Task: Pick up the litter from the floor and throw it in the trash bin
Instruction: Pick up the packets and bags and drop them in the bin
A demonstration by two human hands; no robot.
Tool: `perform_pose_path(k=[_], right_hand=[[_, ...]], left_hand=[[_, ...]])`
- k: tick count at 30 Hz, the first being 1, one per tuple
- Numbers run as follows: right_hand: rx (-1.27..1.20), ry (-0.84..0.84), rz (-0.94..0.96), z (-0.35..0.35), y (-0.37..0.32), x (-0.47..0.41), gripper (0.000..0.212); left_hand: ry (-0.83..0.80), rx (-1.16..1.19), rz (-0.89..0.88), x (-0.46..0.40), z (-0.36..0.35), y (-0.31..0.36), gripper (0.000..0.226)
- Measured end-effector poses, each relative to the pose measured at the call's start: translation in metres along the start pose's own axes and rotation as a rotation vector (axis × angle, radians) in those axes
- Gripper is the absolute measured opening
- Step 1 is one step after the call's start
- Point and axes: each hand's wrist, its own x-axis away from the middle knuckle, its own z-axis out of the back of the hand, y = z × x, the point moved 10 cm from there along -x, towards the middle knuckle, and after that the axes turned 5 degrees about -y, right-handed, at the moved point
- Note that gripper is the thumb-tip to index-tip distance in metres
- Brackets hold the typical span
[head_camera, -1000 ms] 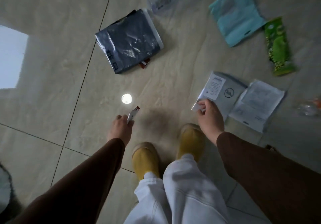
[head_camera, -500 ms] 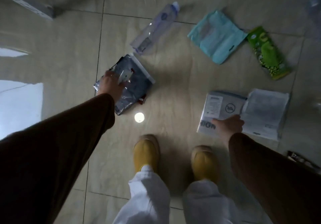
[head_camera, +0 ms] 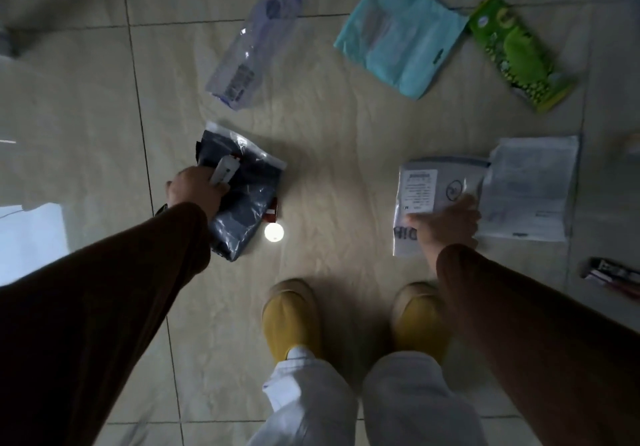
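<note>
The left hand [head_camera: 195, 187] is closed around a small white wrapper [head_camera: 225, 169] and rests against the near edge of a dark grey plastic mailer bag [head_camera: 242, 199] lying on the tiled floor [head_camera: 329, 134]; whether the fingers also grip the bag itself cannot be told. The right hand [head_camera: 446, 218] is pinched on the lower edge of a white printed packet [head_camera: 429, 189], thumb on top, and the packet's far end overlaps a second pale packet [head_camera: 530, 189] lying just beside it to the right. A small red scrap [head_camera: 272, 211] peeks from under the grey bag, next to a bright round reflection on the tile. Farther from the person lie a crushed clear plastic bottle [head_camera: 254, 40], a folded teal bag [head_camera: 398, 35] and, touching its right edge, a green snack wrapper [head_camera: 516, 54]. A dark wrapper [head_camera: 613, 274] sits near the right edge, well apart from the rest. Both arms wear brown sleeves, and yellow slippers [head_camera: 291, 317] under white trousers stand between the two hands. No bin shows in this view.
</note>
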Motion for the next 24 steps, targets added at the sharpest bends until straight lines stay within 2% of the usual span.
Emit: perform_pose_path(k=[2, 4, 7, 9, 11, 12, 15, 17, 19, 22, 24], right_hand=[[0.033, -0.018, 0.009, 0.000, -0.006, -0.001, 0.098], [0.104, -0.016, 0.020, 0.008, -0.007, -0.004, 0.077], [0.266, 0.002, 0.133, 0.014, -0.019, -0.001, 0.039], [0.329, 0.051, 0.227, 0.021, -0.024, 0.006, 0.030], [0.288, 0.097, 0.260, 0.031, -0.023, 0.013, 0.028], [0.226, 0.096, 0.248, 0.035, -0.020, 0.014, 0.035], [-0.032, 0.002, 0.127, 0.029, -0.006, 0.011, 0.074], [-0.111, -0.016, 0.063, 0.021, -0.006, 0.006, 0.086], [-0.120, -0.015, 0.006, 0.012, -0.008, 0.002, 0.094], [-0.157, -0.057, -0.032, -0.003, -0.007, 0.001, 0.083], [-0.311, -0.095, 0.009, 0.000, -0.003, 0.001, 0.059]], left_hand=[[-0.009, -0.066, -0.071, 0.004, 0.002, 0.012, 0.021], [-0.017, -0.026, -0.168, 0.012, 0.000, 0.032, 0.017], [-0.063, 0.091, -0.303, 0.033, -0.008, 0.060, 0.020], [-0.063, 0.071, -0.365, 0.051, -0.011, 0.080, 0.026], [-0.057, 0.043, -0.388, 0.066, -0.014, 0.096, 0.027], [-0.064, 0.044, -0.381, 0.071, -0.017, 0.102, 0.026], [-0.095, 0.106, -0.340, 0.081, -0.026, 0.115, 0.025], [-0.084, 0.129, -0.365, 0.083, -0.028, 0.127, 0.027], [-0.076, 0.155, -0.401, 0.085, -0.023, 0.141, 0.044], [-0.078, 0.150, -0.420, 0.090, -0.005, 0.159, 0.093], [-0.056, 0.159, -0.401, 0.094, 0.007, 0.166, 0.105]])
